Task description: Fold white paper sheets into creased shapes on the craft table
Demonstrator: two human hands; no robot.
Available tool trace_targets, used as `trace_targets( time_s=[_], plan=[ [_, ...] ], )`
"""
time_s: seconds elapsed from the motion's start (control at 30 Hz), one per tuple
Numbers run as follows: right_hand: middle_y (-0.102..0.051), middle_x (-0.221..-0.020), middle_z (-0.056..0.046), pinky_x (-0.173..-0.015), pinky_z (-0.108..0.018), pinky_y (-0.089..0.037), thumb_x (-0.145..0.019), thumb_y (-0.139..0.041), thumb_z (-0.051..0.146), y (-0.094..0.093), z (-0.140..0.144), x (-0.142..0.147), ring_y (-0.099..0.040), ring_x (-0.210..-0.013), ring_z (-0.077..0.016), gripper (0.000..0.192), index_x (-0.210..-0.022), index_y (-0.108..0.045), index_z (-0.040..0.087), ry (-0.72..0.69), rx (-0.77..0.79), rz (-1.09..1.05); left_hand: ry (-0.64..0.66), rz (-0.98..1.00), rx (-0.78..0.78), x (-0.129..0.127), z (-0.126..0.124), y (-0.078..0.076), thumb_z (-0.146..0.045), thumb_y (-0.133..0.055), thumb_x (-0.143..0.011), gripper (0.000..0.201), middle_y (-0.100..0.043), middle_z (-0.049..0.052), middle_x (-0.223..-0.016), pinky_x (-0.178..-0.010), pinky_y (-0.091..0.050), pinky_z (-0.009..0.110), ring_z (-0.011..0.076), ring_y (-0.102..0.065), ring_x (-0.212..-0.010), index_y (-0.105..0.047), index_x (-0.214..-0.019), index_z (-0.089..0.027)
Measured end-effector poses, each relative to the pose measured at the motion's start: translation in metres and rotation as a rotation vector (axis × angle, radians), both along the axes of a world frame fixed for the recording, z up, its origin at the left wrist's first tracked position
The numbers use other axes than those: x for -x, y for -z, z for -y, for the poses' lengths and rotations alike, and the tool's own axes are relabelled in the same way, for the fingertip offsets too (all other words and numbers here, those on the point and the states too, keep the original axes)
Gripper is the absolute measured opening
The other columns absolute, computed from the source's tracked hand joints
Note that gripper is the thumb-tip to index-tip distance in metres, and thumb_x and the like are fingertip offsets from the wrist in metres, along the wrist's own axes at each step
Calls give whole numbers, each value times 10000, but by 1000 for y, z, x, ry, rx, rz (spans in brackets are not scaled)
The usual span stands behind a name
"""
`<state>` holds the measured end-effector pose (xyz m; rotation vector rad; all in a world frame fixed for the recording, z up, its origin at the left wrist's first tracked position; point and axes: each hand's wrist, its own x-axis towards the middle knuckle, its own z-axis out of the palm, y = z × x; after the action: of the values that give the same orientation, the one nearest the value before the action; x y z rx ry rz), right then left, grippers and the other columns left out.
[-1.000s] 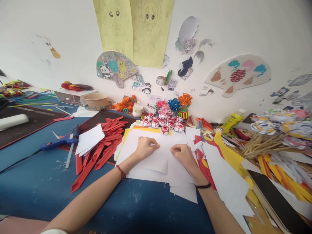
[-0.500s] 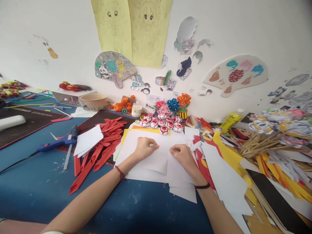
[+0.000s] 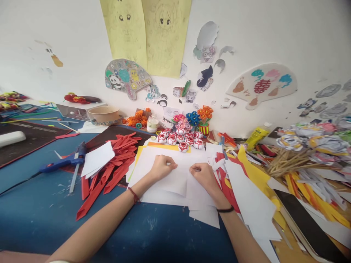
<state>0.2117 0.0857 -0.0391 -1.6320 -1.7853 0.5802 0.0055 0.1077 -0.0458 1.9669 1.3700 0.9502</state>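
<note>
The left hand point(image 3: 160, 166) is curled and pressed down on a white rectangular paper sheet point(image 3: 175, 180), fingertips apparently pinching its upper edge; the pinch itself cannot be made out clearly at this size. The right hand point(image 3: 202, 174) is closed in a loose fist on the same sheet, just beside the left, thumb and forefinger seemingly nipping the paper. The sheet is laid on top of a loose stack of white paper at the near middle of the blue table point(image 3: 41, 212). Folded red paper strips point(image 3: 115, 164) are heaped to the left, near a blue hot glue gun point(image 3: 67, 160). Small red-and-white paper flowers point(image 3: 181, 138) are clustered just behind the stack. Yellow and white offcuts point(image 3: 255, 193) are spread at right.

Risk, as judged: the loose sheets underneath could be dragged by uneven pressure, so a crease would be set crooked; the top sheet could be torn by too tight a pinch.
</note>
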Motion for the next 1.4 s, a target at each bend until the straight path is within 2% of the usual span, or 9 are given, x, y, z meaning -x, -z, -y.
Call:
trace_targets(
  time_s=[0.4,0.57,0.73,0.87,1.0,1.07,1.2,1.3,1.4],
  plan=[
    [-738,-755,-52,-699,-294,-483,-713,-585,214,2,0,-2,-672,-746,-219,148,-680,-727,189,0,0,-29,4,41,23,2,-2,0,-248,-640,-732,133,-729,20,-727,-678,-435,247,167,-639,-702,-728,-678,-164],
    [-741,-861,-65,-756,-298,-496,-770,-574,262,-7,2,-8,-674,-804,-206,179,-773,-729,172,-153,15,-184,67,65,-15,4,-2,-3,-288,-611,-777,168,-740,17,-805,-725,-448,246,172,-653,-763,-733,-741,-178],
    [-727,-953,-71,-790,-322,-497,-809,-553,286,-1,-6,-18,-664,-846,-201,256,-964,-726,179,-241,-5,-245,96,64,-20,6,-3,-6,-300,-603,-789,170,-737,13,-823,-734,-456,245,174,-655,-782,-729,-767,-187],
    [-707,-874,-56,-759,-324,-495,-805,-543,220,2,-9,-20,-641,-790,-191,246,-984,-709,186,-188,-83,-121,42,-1,-30,8,-2,-9,-292,-623,-778,137,-734,5,-876,-770,-450,259,181,-653,-819,-723,-815,-206],
    [-655,-989,-72,-847,-368,-446,-820,-525,156,1,-3,-11,-580,-934,-226,262,-1042,-659,198,-70,-355,164,-72,-104,-79,6,-1,-8,-271,-651,-756,176,-719,6,-932,-778,-441,276,195,-646,-862,-683,-926,-237],
    [-630,-978,-80,-836,-362,-427,-860,-499,170,5,1,-4,-555,-948,-234,190,-990,-636,190,5,-425,272,-128,-152,-90,4,0,-6,-266,-656,-753,228,-710,8,-917,-778,-434,283,203,-644,-869,-650,-981,-251],
    [-581,-788,-53,-687,-310,-384,-901,-480,221,18,3,4,-543,-780,-207,153,-766,-548,195,116,-394,442,-222,-213,-99,3,1,-5,-293,-624,-782,296,-693,9,-883,-728,-413,281,204,-635,-821,-585,-1073,-254],
    [-561,-740,-39,-620,-298,-325,-904,-464,211,24,2,4,-523,-706,-187,199,-710,-506,203,106,-364,549,-286,-272,-58,6,1,-5,-333,-601,-795,305,-657,-7,-728,-622,-363,266,201,-610,-708,-567,-1085,-244],
    [-565,-757,-38,-623,-298,-304,-908,-451,202,25,1,3,-518,-709,-180,195,-719,-503,202,75,-378,612,-279,-279,-25,11,0,-3,-290,-580,-793,243,-600,-34,-620,-581,-322,252,183,-581,-649,-580,-1031,-240]
  ],
)
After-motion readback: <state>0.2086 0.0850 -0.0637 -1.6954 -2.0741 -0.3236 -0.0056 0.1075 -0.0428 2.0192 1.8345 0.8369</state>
